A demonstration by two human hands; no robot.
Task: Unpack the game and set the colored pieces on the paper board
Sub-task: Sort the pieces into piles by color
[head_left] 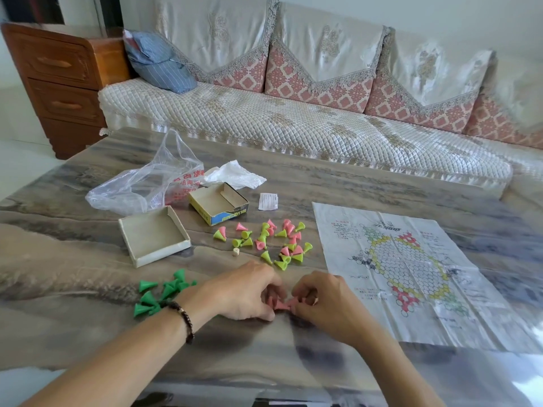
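1. pink cone pieces (pixel 283 304) lie bunched on the marbled table (pixel 323 177), pinched between the curled fingers of the left hand (pixel 245 290) and right hand (pixel 324 301).
2. dark green cones (pixel 158 292) sit clustered by the left wrist.
3. lime and pink cones (pixel 266 240) lie scattered beyond the hands, beside the open box halves (pixel 154 235).
4. paper board (pixel 408 271), creased and printed with a hexagon grid, lies flat at the right.
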